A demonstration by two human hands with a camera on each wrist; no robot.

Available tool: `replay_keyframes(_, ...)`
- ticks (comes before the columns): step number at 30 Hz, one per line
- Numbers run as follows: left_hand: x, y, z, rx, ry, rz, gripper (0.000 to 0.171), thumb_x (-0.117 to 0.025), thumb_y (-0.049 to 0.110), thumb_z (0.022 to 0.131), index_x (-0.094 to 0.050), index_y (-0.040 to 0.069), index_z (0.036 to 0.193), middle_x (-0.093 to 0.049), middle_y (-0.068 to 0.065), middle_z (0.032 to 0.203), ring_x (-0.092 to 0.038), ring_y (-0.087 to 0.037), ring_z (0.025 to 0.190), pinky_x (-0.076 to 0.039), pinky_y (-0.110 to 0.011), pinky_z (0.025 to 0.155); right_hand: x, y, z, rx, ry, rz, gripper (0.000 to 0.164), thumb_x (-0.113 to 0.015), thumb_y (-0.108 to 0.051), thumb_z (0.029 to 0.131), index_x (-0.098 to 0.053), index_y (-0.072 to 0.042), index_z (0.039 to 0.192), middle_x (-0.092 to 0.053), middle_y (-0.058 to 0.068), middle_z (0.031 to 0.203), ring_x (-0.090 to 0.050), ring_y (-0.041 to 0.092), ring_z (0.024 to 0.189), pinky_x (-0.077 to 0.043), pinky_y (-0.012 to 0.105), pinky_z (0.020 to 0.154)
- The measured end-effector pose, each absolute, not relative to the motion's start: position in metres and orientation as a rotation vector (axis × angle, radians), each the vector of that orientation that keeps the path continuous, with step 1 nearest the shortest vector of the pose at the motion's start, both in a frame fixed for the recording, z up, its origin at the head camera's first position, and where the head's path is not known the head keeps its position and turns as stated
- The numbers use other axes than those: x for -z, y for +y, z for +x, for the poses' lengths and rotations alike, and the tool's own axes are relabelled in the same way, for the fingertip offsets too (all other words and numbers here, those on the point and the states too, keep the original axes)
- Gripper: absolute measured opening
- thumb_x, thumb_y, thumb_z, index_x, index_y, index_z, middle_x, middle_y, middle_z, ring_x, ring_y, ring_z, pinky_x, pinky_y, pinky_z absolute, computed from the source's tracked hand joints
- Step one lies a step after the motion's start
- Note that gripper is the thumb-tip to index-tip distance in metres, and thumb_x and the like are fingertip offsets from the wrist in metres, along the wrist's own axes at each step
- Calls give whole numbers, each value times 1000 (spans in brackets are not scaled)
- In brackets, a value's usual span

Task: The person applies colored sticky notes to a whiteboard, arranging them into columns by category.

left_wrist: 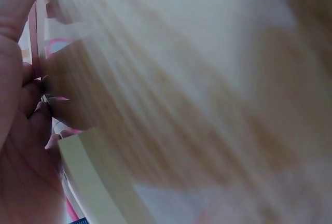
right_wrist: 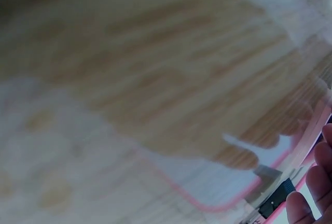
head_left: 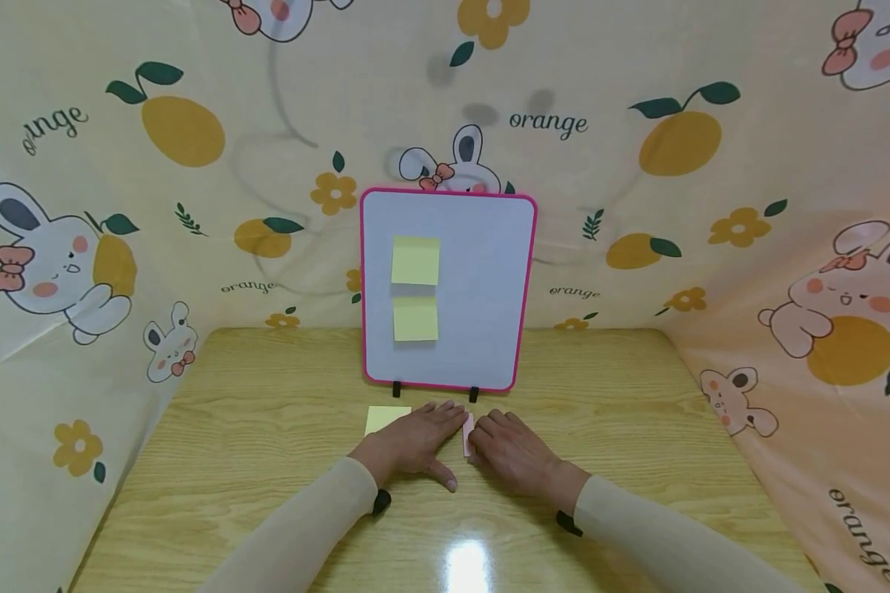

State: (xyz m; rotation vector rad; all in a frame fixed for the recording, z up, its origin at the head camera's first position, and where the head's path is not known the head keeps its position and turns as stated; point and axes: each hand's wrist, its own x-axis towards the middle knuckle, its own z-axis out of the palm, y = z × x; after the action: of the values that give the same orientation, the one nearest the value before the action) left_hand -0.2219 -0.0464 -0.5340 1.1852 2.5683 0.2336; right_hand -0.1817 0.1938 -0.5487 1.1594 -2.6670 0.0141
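A pink-framed whiteboard (head_left: 482,288) stands upright at the middle of the wooden table (head_left: 267,461), with two yellow sticky notes (head_left: 415,260) one above the other on its left half. Just in front of it, my left hand (head_left: 415,441) lies flat with straight fingers, its fingertips against a small pink sticky note pad (head_left: 468,434). From the other side, my right hand (head_left: 512,453) meets that pad with curled fingers at its edge. A yellow sticky note pad (head_left: 386,417) lies beside my left hand and shows again close up as the yellow pad (left_wrist: 88,182). Both wrist views are blurred.
Cartoon-printed cloth (head_left: 786,247) walls in the table at the back and on both sides. The whiteboard rests on two small black feet (head_left: 474,394). A light glare (head_left: 467,564) sits on the table near the front edge.
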Motion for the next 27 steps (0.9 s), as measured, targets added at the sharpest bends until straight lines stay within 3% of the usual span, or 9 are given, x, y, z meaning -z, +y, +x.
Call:
replay_keyframes(15, 534, -47, -221, -251, 2564, 1174, 120, -73, 77, 79, -24, 15, 169, -23, -1, 176, -16, -19, 164, -16, -39, 135, 551, 195, -183, -108, -2639, 1147, 16, -71, -33, 102, -68, -17, 102, -64, -4, 98, -51, 15, 91, -48, 30, 76)
replay_keyframes(27, 535, -46, -222, -235, 2567, 1177, 122, -75, 77, 78, -24, 14, 169, -24, -1, 176, -16, -19, 164, -16, -39, 135, 549, 194, -184, -31, -2647, 1151, 15, -67, -30, 105, -73, -17, 107, -69, -4, 103, -57, 16, 95, -52, 32, 80)
